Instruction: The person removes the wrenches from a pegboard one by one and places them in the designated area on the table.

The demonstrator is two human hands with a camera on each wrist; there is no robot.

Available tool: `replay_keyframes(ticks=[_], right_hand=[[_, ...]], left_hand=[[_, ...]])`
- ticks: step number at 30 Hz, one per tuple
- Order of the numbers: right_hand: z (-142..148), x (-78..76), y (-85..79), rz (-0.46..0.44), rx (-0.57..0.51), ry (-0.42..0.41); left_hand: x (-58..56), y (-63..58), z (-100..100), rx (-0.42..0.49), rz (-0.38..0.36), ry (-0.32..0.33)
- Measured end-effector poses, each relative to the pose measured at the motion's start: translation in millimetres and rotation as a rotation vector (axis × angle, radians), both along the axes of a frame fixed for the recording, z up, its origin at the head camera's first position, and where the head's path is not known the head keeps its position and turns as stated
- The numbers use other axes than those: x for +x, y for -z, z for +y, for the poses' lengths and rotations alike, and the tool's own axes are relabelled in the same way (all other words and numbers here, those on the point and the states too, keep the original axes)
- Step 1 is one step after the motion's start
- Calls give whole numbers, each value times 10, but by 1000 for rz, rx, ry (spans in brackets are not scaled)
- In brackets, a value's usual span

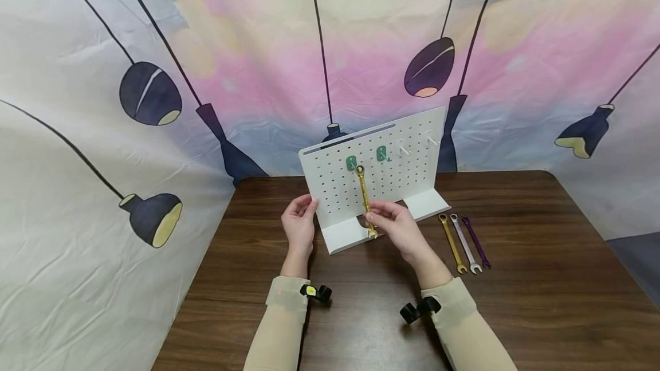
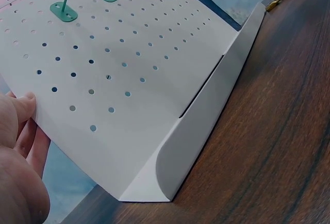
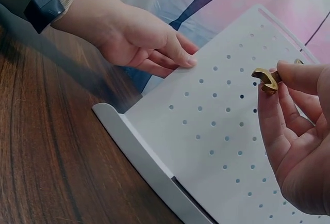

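Observation:
A white pegboard stand (image 1: pixel 330 188) stands upright on the table. My left hand (image 1: pixel 299 225) holds its left edge, thumb on the front face and fingers behind, as the right wrist view shows. With my right hand (image 1: pixel 399 231) I pinch a gold combination wrench (image 1: pixel 364 190) near its open end. The wrench hangs upright before the board, its ring end at the left green hook (image 1: pixel 351 162). Whether the ring is over the hook cannot be told. Beside that is a second green hook (image 1: pixel 381 153), then two white hooks (image 1: pixel 404 147) farther right.
Right of the stand, a second gold wrench (image 1: pixel 452 243), a silver wrench (image 1: pixel 466 244) and a purple wrench (image 1: pixel 476 242) lie side by side on the dark wooden table (image 1: pixel 541 279). Behind the table hangs a cloth (image 1: pixel 268 44) printed with lamps.

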State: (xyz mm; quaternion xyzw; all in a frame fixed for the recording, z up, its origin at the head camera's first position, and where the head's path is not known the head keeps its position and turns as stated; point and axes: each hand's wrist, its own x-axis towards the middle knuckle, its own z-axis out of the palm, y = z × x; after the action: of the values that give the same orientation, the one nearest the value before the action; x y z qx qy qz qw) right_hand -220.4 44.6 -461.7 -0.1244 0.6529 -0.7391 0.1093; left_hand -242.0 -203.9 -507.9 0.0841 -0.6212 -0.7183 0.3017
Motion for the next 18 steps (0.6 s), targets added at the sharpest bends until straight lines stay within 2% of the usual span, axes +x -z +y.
replay_keyframes(ticks=[10, 18], right_hand=[[87, -43, -22, 24, 8, -2], [455, -61, 111, 38, 128, -17]], left_hand=[[-3, -16, 8, -13, -11, -4], [11, -24, 11, -12, -16, 4]])
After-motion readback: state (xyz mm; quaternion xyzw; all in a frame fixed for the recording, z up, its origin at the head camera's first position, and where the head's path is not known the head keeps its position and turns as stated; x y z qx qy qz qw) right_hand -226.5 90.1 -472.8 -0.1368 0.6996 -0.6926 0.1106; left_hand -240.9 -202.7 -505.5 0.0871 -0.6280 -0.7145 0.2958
